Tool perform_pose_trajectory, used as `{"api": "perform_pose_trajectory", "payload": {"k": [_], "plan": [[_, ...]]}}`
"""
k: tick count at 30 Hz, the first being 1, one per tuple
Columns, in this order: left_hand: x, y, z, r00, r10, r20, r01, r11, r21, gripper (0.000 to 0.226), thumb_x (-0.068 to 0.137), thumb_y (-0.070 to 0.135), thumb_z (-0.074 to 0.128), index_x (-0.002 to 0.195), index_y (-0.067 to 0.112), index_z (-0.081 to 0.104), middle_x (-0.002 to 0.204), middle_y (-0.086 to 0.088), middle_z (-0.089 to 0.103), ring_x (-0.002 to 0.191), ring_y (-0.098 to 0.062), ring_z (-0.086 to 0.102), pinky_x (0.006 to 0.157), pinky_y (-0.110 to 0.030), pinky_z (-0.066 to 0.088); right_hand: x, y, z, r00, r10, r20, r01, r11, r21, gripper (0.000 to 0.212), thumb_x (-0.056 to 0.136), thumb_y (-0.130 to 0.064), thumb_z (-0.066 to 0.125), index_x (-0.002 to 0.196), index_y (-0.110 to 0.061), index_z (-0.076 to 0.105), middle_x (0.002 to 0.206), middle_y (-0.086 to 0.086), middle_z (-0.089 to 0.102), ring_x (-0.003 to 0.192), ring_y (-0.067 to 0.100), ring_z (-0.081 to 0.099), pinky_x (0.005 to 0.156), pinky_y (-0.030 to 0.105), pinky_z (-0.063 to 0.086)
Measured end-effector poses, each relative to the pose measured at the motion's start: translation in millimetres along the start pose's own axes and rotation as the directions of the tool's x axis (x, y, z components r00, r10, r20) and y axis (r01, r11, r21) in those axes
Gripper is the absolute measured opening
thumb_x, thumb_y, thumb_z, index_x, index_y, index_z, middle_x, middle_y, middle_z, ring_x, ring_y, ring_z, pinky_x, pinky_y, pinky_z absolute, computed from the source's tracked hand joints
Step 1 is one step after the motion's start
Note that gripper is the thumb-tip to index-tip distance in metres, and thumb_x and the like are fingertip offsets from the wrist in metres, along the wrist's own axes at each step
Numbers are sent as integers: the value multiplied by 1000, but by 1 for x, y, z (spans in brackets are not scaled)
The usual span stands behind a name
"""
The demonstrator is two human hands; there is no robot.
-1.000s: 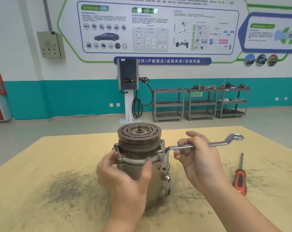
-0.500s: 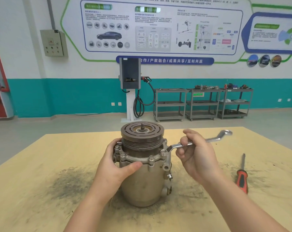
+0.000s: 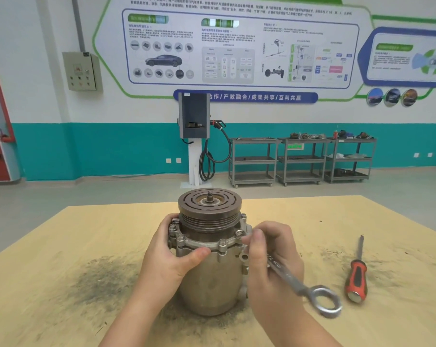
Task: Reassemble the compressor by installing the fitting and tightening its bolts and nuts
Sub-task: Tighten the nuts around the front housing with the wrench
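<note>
Mid-worktop, compressor (image 3: 210,259) is stood upright, gripped at its flange by left hand (image 3: 170,256); wrench (image 3: 297,284) is pinched by right hand (image 3: 272,261), ring end on flange bolt (image 3: 239,232), handle trailing toward near-right edge.

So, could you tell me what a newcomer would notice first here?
The metal compressor stands upright mid-table, the left hand gripping its flange. The right hand holds a wrench at a flange bolt. A red-handled screwdriver lies to the right.
</note>
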State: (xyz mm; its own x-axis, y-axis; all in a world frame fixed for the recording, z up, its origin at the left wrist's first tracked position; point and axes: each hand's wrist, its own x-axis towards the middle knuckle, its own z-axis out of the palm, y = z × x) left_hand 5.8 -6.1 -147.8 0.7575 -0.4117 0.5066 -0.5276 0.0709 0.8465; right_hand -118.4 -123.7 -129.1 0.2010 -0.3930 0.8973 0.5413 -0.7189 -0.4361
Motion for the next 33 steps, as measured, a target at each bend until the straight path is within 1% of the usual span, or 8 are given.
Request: {"api": "perform_pose_trajectory", "payload": {"k": [3,6,9,12,15,18,25,33], "plan": [[1,1,0,1000,-2,-1,2,1000,18,71,43,75,79,107,65,49,113,25,65,107,1,61,94,-33,47,5,-6,0,997,-30,68,34,998,-56,8,99,-39,42,97,-46,43,83,-8,61,63,2,59,57,8,43],[0,2,0,1000,-16,-13,16,1000,24,71,43,70,81,105,67,47,111,29,64,103,6,61,91,-30,48,20,-8,-13,975,209,-75,-191,961,198,17,94,-17,44,100,-33,45,74,3,68,61,10,64,58,19,51],[0,1,0,999,-45,-22,45,999,19,84,41,68,82,116,56,47,115,23,65,108,0,61,97,-36,50,42,4,-25,819,567,-86,-472,751,462,16,97,-5,38,98,-19,46,58,6,64,46,17,56,46,24,46],[3,2,-3,998,-65,-25,66,997,40,103,37,66,82,130,41,45,127,16,59,116,-7,57,103,-42,47,52,20,-26,680,734,6,-602,553,577,17,101,-2,34,98,-13,46,51,4,59,38,16,48,40,22,40],[5,1,-4,997,-67,-25,69,994,81,96,35,66,81,121,48,42,134,17,52,119,-6,54,101,-35,47,52,31,-23,630,773,76,-646,467,604,14,102,-3,36,100,-11,47,51,3,58,38,15,47,39,21,40],[4,-1,-4,996,-84,-25,85,994,66,88,33,66,82,109,54,39,122,25,55,108,10,55,84,-15,45,55,38,-20,611,778,149,-678,417,605,13,101,-3,37,104,-10,48,52,3,58,38,14,47,39,21,39],[7,-4,-8,995,-97,15,97,995,-27,85,23,76,84,97,66,42,114,28,61,105,6,61,83,-17,46,68,55,-16,516,796,317,-780,283,559,11,100,-4,41,105,-10,49,52,1,53,37,10,40,36,19,34],[5,-2,-7,994,-107,4,107,994,-25,83,25,74,85,96,68,41,118,24,59,108,5,59,89,-24,48,67,61,-20,496,766,409,-801,222,556,9,101,-6,39,102,-9,46,51,-1,47,34,10,33,33,19,30]]}}
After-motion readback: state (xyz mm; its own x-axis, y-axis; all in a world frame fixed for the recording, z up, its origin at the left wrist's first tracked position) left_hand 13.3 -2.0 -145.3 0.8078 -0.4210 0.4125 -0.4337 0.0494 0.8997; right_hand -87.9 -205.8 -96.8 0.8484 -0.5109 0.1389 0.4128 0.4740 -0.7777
